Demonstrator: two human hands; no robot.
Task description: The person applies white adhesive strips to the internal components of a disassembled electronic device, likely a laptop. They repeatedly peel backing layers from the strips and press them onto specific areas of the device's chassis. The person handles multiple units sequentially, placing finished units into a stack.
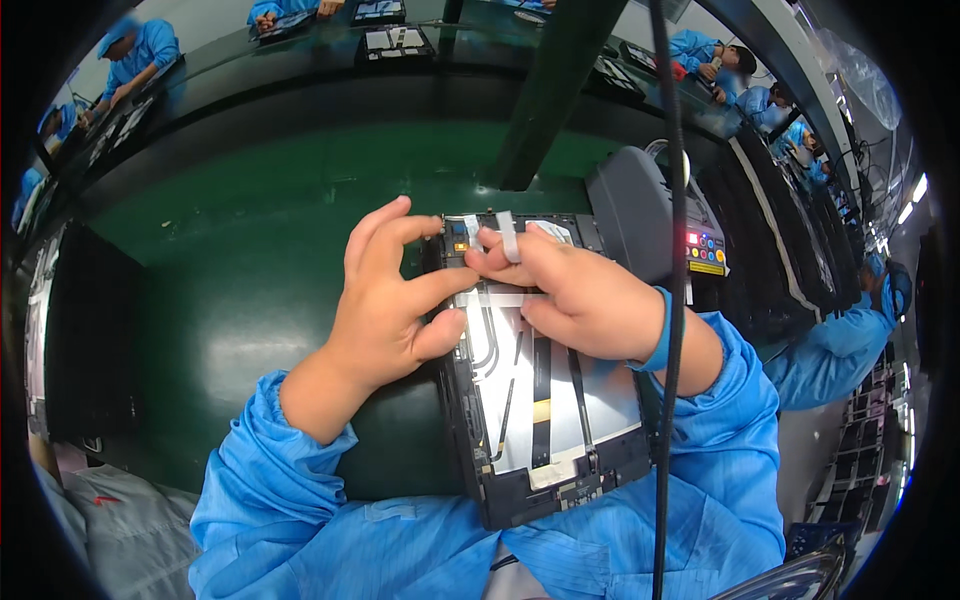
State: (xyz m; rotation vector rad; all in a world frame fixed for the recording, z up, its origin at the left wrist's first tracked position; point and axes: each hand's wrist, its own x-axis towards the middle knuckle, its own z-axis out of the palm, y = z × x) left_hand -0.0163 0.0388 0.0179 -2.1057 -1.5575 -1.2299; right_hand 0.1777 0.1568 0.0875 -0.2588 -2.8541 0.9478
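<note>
An opened tablet-like device [610, 400] lies before me, with a black frame, silvery inner plates and dark ribbon cables. My left hand [385, 295] is at its upper left edge, fingers spread, with fingertips touching the frame and the parts by the top corner. Over the device's upper part, my right hand [590, 290] is curled, its fingertips close to the left ones. A whitish strip [508, 237] lies across a finger of the right hand; whether it is stuck there cannot be told. Whatever is between the right fingertips is hidden. A blue band [662, 330] circles my right wrist.
A grey machine [640, 215] with lit buttons stands at the right on the green bench [240, 300]. A black cable [672, 150] hangs down in front. Dark stacks [90, 330] stand left, others right. People in blue work at a far bench holding more devices [395, 42].
</note>
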